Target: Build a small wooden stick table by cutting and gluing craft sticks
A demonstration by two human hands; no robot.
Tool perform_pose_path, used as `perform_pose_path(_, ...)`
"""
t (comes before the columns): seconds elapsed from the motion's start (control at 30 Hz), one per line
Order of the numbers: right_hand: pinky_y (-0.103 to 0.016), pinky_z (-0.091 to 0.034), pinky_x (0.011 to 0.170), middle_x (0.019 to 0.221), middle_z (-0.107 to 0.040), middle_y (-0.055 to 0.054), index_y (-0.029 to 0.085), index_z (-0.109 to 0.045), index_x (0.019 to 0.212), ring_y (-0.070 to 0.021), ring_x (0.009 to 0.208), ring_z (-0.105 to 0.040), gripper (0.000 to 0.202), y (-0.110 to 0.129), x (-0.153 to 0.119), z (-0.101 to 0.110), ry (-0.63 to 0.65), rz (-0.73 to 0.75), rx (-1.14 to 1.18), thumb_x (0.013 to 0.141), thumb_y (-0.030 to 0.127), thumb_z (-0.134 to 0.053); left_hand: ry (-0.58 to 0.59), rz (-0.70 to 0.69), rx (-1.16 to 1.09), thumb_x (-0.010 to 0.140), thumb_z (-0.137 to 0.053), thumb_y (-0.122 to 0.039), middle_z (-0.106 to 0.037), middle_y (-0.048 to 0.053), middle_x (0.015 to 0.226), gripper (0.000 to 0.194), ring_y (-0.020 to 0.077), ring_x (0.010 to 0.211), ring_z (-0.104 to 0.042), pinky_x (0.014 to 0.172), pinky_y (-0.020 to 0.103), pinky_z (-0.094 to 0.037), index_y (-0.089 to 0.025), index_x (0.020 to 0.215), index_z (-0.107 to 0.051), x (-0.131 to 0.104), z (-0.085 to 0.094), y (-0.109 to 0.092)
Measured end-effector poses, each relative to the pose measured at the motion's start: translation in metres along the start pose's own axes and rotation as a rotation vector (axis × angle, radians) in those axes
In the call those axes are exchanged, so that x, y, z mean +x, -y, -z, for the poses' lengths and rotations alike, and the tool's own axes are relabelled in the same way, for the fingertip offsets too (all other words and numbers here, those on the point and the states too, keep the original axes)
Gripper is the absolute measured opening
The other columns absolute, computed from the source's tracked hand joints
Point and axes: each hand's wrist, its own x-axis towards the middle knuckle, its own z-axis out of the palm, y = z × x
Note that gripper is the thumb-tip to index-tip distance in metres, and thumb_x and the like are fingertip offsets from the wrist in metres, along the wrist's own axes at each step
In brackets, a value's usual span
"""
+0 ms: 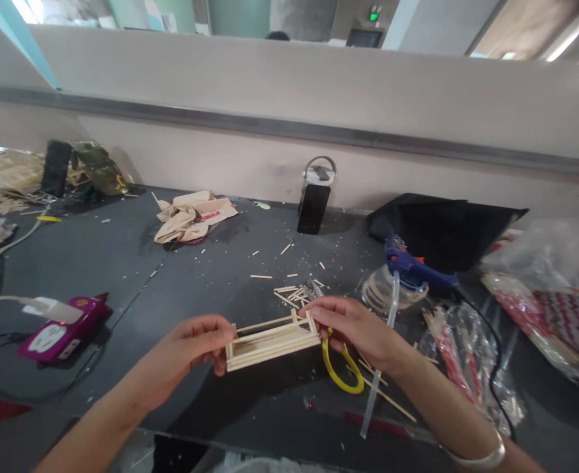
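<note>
A small open frame of pale wooden sticks (274, 345) is held up between both hands, over the dark table. My left hand (205, 341) pinches its left end, thumb on top. At the right end, my right hand (341, 322) grips the frame near a short upright stick. Yellow-handled scissors (341, 371) lie beneath and beside my right hand, their blades partly hidden by it. Cut stick pieces (289, 295) are scattered just behind the frame.
A blue glue gun (412, 266) rests on a clear round container (392, 292) at right, with a glue stick (380, 368) nearby. Plastic-wrapped packs (457, 355), a phone (313, 209), crumpled paper (188, 220) and a purple power strip (65, 332) lie around.
</note>
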Motion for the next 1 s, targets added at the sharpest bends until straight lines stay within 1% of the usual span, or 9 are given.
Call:
perform_pose_path(0.07, -0.019, -0.032, 0.042, 0.064, -0.051, 0.001, 0.016, -0.069, 0.09, -0.0084, 0.054, -0.044, 0.033, 0.004, 0.0, 0.0, -0.025, 0.013, -0.082, 0.08, 0.047, -0.061, 0.012, 0.017, 0.009, 0.081, -0.066, -0.038, -0.062, 0.0, 0.067, 0.021, 0.0127, 0.062, -0.056, 0.064, 0.025, -0.046, -0.018, 0.076, -0.066, 0.0, 0.0, -0.001)
perform_pose_path(0.17, -0.021, -0.032, 0.042, 0.06, -0.049, 0.003, 0.016, -0.068, 0.088, -0.007, 0.047, -0.04, 0.03, 0.012, -0.001, -0.002, -0.059, 0.014, -0.216, 0.082, 0.044, -0.058, 0.011, 0.027, 0.013, 0.081, -0.067, -0.039, -0.062, -0.001, 0.066, 0.021, 0.0123, 0.061, -0.055, 0.065, 0.025, -0.046, -0.019, 0.076, -0.066, 0.001, -0.001, 0.001)
perform_pose_path(0.27, -0.022, -0.031, 0.041, 0.057, -0.05, 0.003, 0.015, -0.069, 0.086, -0.0074, 0.045, -0.04, 0.027, 0.018, 0.0, -0.006, -0.115, 0.025, -0.312, 0.08, 0.039, -0.059, 0.02, 0.016, 0.014, 0.081, -0.067, -0.039, -0.063, -0.001, 0.068, 0.02, 0.0121, 0.062, -0.056, 0.066, 0.025, -0.045, -0.019, 0.077, -0.066, 0.0, -0.001, 0.004)
perform_pose_path(0.4, -0.022, -0.031, 0.041, 0.054, -0.052, 0.002, 0.016, -0.069, 0.083, -0.0081, 0.044, -0.041, 0.021, 0.019, 0.003, -0.01, -0.166, 0.072, -0.377, 0.078, 0.034, -0.06, 0.029, -0.019, 0.003, 0.082, -0.066, -0.037, -0.063, -0.001, 0.07, 0.019, 0.0121, 0.064, -0.056, 0.067, 0.025, -0.045, -0.019, 0.078, -0.067, -0.001, -0.001, 0.01)
perform_pose_path(0.5, -0.022, -0.029, 0.04, 0.052, -0.051, 0.004, 0.016, -0.069, 0.082, -0.0073, 0.04, -0.04, 0.019, 0.019, 0.005, -0.011, -0.177, 0.067, -0.387, 0.078, 0.033, -0.059, 0.022, -0.034, -0.007, 0.082, -0.066, -0.036, -0.064, -0.001, 0.072, 0.018, 0.0118, 0.063, -0.057, 0.067, 0.024, -0.045, -0.019, 0.079, -0.068, -0.002, -0.001, 0.013)
perform_pose_path(0.6, -0.022, -0.029, 0.039, 0.052, -0.051, 0.004, 0.016, -0.069, 0.082, -0.0068, 0.04, -0.039, 0.019, 0.02, 0.005, -0.012, -0.183, 0.051, -0.351, 0.076, 0.031, -0.059, 0.007, -0.031, -0.032, 0.081, -0.067, -0.036, -0.064, -0.001, 0.069, 0.017, 0.0118, 0.062, -0.057, 0.065, 0.024, -0.045, -0.019, 0.078, -0.068, -0.001, -0.001, 0.013)
perform_pose_path(0.77, -0.02, -0.029, 0.038, 0.054, -0.049, 0.005, 0.015, -0.067, 0.089, -0.0067, 0.043, -0.039, 0.022, 0.02, 0.006, -0.011, -0.12, 0.009, -0.171, 0.074, 0.03, -0.06, -0.033, -0.024, -0.068, 0.082, -0.066, -0.036, -0.06, -0.001, 0.062, 0.019, 0.0118, 0.059, -0.055, 0.061, 0.024, -0.045, -0.018, 0.077, -0.069, 0.004, 0.004, 0.01)
perform_pose_path(0.9, -0.019, -0.029, 0.038, 0.054, -0.049, 0.005, 0.016, -0.066, 0.088, -0.0058, 0.042, -0.038, 0.021, 0.016, 0.007, -0.011, -0.106, 0.01, -0.065, 0.071, 0.027, -0.062, -0.021, -0.046, -0.136, 0.084, -0.064, -0.035, -0.056, -0.002, 0.06, 0.02, 0.0121, 0.057, -0.055, 0.059, 0.024, -0.045, -0.016, 0.08, -0.069, 0.01, 0.009, 0.01)
perform_pose_path(1.0, -0.018, -0.027, 0.037, 0.057, -0.051, 0.005, 0.016, -0.067, 0.09, -0.0047, 0.042, -0.037, 0.022, 0.011, 0.009, -0.01, -0.058, 0.003, 0.008, 0.072, 0.028, -0.062, 0.014, -0.067, -0.186, 0.089, -0.057, -0.038, -0.053, -0.002, 0.06, 0.028, 0.0124, 0.057, -0.055, 0.06, 0.025, -0.045, -0.016, 0.074, -0.066, 0.012, 0.01, 0.009)
